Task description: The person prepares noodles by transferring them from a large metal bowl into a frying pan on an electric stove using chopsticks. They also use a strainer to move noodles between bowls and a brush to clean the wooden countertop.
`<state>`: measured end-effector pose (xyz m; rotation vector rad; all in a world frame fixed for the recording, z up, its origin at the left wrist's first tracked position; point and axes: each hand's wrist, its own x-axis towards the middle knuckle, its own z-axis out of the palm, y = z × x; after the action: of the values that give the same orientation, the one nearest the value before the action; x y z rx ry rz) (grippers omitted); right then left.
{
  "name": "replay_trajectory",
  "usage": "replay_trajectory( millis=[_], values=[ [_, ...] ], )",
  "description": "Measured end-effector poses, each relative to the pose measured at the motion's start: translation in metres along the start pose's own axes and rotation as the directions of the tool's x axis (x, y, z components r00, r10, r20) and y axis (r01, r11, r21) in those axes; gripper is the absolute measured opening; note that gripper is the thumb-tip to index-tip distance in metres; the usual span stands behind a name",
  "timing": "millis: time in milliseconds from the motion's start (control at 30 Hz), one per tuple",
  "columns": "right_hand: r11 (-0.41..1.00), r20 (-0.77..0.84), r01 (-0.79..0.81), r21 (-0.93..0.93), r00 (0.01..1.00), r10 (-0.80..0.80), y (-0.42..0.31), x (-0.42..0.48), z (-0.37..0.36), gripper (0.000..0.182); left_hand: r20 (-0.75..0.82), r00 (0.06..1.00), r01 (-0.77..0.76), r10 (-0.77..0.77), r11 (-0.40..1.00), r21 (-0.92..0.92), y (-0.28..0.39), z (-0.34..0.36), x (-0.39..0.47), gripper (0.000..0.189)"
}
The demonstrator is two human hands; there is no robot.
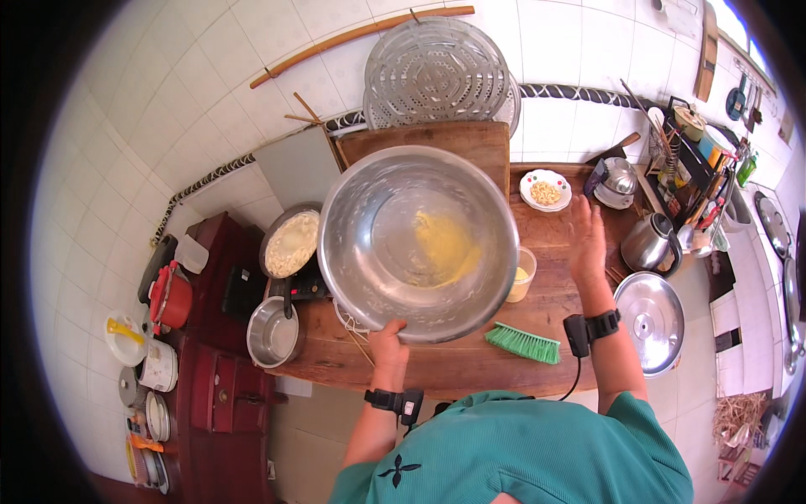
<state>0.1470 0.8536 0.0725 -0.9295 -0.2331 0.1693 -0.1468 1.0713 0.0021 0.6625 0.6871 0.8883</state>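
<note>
My left hand (pixel 389 348) grips the near rim of a large stainless steel basin (pixel 384 290), raised above the wooden table and tilted towards me. Yellow powder (pixel 441 242) lies on the basin's bottom, and whitish smears streak its inner wall. To the right of the basin my right hand (pixel 588 236) is lifted, palm turned towards the basin, with nothing in it. Partly hidden behind the basin's right rim stands a clear plastic cup (pixel 524 277) with pale yellow contents. Nearby, a green-bristled brush (pixel 524 344) lies on the table (pixel 434 372).
At left, a pan (pixel 291 244) of pale food sits on an induction cooker (pixel 306 288), beside an empty steel pot (pixel 273 331). On the right are a plate (pixel 545 190) of pale pieces, an electric kettle (pixel 648 242) and a round metal lid (pixel 650 324). Steamer racks (pixel 436 69) hang behind.
</note>
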Motion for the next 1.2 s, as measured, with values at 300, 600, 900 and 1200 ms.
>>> replay_trajectory(
  millis=[300,600,900,1200],
  values=[
    [0.967,-0.128,-0.078,0.242,0.986,0.111,-0.011,0.016,-0.034,0.055,0.106,0.989,-0.131,0.104,0.948,0.291,0.017,0.034,0.015,0.026],
    [0.807,0.121,-0.449,-0.383,0.842,0.526,0.023,-0.01,-0.004,0.043,0.178,0.961,-0.256,0.21,0.922,0.292,-0.002,0.068,0.034,0.018],
    [0.92,-0.093,-0.336,0.201,0.929,0.359,0.081,0.008,-0.035,0.031,0.36,0.875,-0.447,0.322,0.823,0.35,-0.055,0.119,0.046,0.02],
    [0.822,-0.136,-0.262,0.506,0.916,0.376,0.111,0.021,-0.063,0.029,0.41,0.905,-0.212,0.112,0.955,0.206,-0.104,0.107,0.08,0.037]
  ],
)
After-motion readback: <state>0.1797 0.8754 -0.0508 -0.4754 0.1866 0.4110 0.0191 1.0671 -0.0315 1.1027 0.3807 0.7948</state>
